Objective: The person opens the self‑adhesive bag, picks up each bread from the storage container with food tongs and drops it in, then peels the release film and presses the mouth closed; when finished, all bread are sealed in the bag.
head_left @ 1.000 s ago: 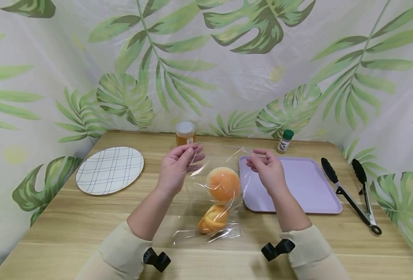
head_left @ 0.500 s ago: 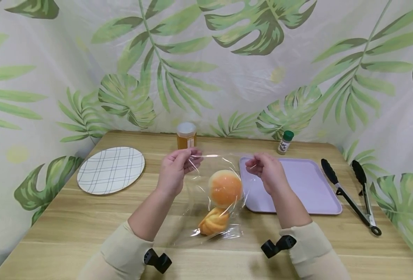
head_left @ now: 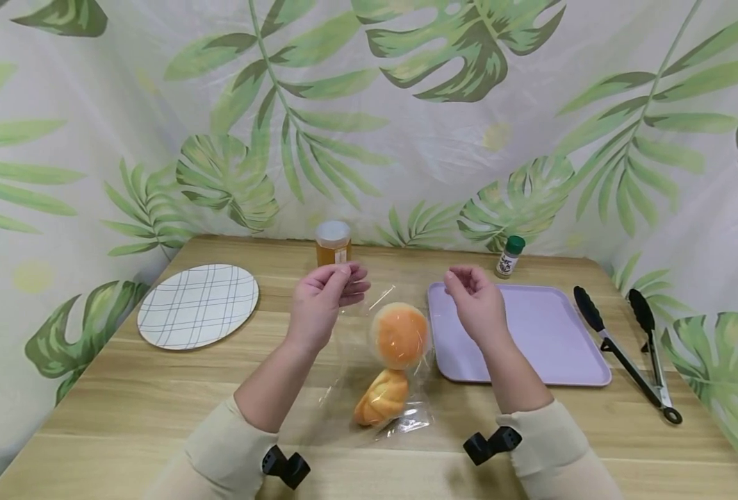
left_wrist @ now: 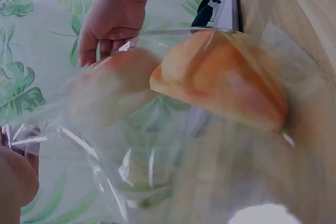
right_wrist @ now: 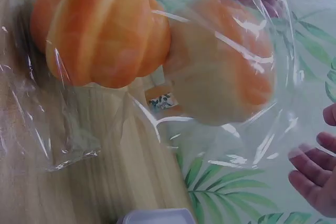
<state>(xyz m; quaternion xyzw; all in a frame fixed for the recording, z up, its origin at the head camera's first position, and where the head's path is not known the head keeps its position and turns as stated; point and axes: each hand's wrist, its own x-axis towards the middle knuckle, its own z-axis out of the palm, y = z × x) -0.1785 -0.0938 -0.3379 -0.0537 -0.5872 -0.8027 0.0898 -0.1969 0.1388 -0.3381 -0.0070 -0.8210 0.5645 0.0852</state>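
Observation:
A clear plastic bag stands upright between the hands. Inside it, a round orange-topped bun sits above a twisted bread roll at the bottom. My left hand is at the bag's upper left, thumb against its index finger, pinching the film; shiny creases overlap these fingers in the left wrist view. My right hand hovers at the upper right, over the tray's left edge. In the right wrist view, the right fingers are loosely bent and apart, just beyond the bag's edge, with no film visible between them.
A lilac tray lies to the right, with black-tipped tongs beyond it. A checked oval plate is at the left. Along the back stand a honey-coloured jar and a green-capped shaker.
The bag's top edge, stretched between both hands before, now slackens, and the film has come away from the right fingers. The left fingers have spread slightly. Bun and roll barely shift.

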